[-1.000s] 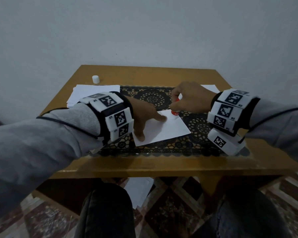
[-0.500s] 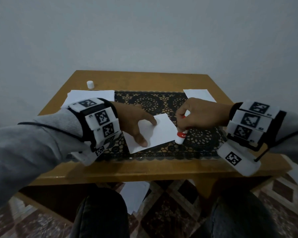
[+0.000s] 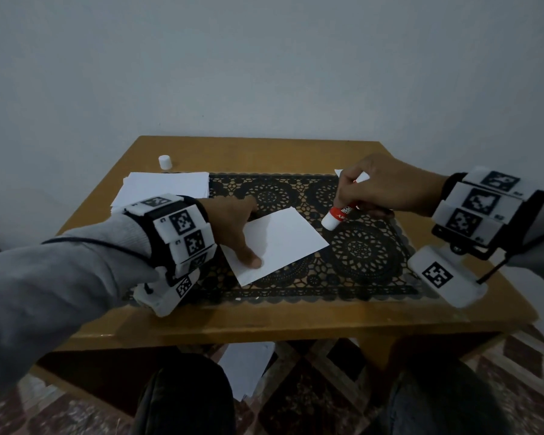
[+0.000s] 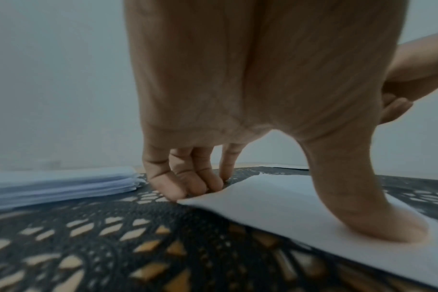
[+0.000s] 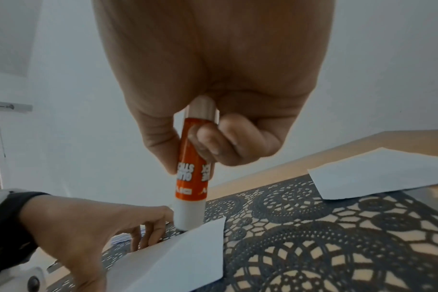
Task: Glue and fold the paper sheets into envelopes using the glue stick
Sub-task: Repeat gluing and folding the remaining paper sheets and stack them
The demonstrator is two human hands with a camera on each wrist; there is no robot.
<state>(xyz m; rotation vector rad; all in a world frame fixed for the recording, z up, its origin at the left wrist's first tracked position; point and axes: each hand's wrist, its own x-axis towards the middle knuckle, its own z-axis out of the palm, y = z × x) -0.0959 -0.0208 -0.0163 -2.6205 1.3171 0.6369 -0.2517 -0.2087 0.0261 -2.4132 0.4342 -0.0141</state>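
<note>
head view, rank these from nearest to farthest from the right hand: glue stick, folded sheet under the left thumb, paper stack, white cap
1. glue stick: held in the right hand, tip down over the mat.
2. folded sheet: mid-mat, just left of the stick's tip.
3. paper stack: far left side of the table.
4. white cap: back left corner, beyond the stack.

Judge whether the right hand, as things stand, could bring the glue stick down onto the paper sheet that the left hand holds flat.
Probably yes. The right hand grips the glue stick tip-down just beside the paper sheet. The left hand covers only the sheet's left side, so its right part lies bare.
</note>
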